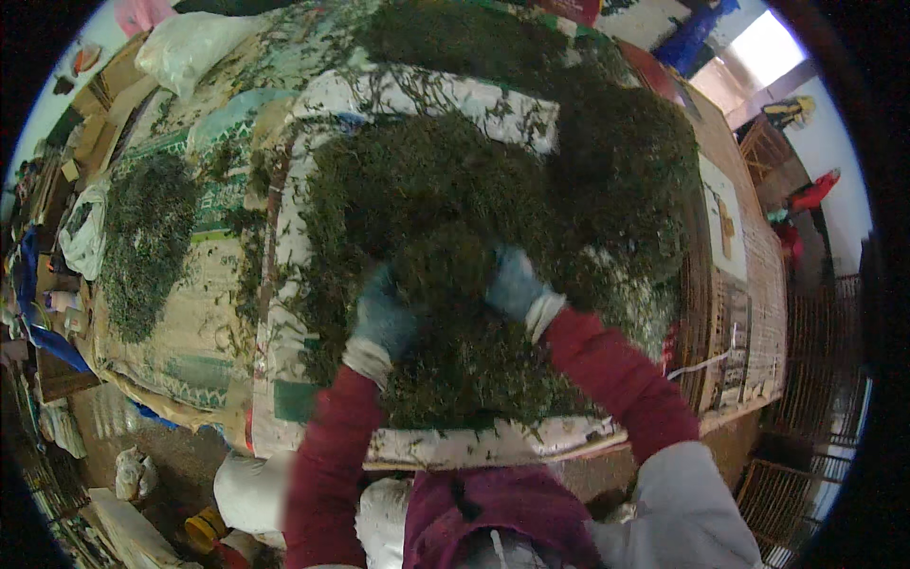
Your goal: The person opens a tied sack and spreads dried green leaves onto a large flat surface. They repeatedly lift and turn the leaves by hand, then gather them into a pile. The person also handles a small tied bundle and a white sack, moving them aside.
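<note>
A large heap of dark green, dried-looking leaves and stems (455, 370) is spread over white sacking in front of me. My left hand (387, 313), in a blue-grey glove, is at the near left of a clump of leaves (444, 263). Opposite it, my right hand (515, 281) wears a matching glove and presses on the clump's right side. The clump sits between both hands and looks slightly raised over the heap. Motion blur and leaves hide most of my fingertips. Dark red sleeves cover both forearms.
More leaves (611, 178) lie deeper at the right and back. A smaller pile (149, 242) rests on printed sacks (206, 284) at left. A stuffed clear plastic bag (192, 50) is at the far left. Slatted racks (810, 355) stand at right, white sacks (249, 491) below.
</note>
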`<state>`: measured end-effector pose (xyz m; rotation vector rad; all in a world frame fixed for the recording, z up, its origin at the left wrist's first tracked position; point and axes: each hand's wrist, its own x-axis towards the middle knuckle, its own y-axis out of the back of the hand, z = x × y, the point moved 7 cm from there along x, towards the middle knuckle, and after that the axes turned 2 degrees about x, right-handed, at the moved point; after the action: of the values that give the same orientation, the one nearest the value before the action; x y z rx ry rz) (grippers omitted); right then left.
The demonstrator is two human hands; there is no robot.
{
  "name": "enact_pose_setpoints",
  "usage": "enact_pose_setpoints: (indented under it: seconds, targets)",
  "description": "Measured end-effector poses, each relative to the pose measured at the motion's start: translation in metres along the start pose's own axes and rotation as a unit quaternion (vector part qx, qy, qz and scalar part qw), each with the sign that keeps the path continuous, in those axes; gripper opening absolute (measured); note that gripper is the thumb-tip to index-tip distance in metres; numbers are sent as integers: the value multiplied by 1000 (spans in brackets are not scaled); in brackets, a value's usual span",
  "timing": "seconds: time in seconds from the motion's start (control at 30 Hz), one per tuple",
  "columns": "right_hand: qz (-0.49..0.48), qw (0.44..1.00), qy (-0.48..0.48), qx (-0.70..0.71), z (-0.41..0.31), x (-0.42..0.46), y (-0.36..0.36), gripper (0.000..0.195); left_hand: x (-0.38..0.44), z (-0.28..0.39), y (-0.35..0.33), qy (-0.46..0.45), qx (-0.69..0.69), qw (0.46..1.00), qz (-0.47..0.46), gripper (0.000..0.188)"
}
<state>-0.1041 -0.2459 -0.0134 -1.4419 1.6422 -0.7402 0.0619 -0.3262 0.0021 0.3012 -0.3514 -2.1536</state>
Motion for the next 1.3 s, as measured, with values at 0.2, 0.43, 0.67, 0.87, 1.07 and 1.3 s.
enact_pose_setpoints:
  seconds: [0.2,0.43,0.67,0.87,1.07,1.3]
  targets:
    - [14,806,269,-527,-158,6,-96,55,45,32,100,-81,-59,988,121,63]
    - [-20,588,-25,-808,-47,-72,-24,106,-79,-16,33,76,489,856,-151,79]
    - [134,462,-113,-869,105,-35,72,88,-30,-184,-3,209,407,875,-160,59]
    - [125,787,42,-603,61,-43,6,70,-65,-125,9,51,333,941,-21,43]
    - [-16,916,134,-377,-59,-65,-111,53,-51,20,114,-108,269,957,-23,45]
    - [-76,690,273,-667,-114,-52,-215,68,3,24,136,82,65,994,13,54]
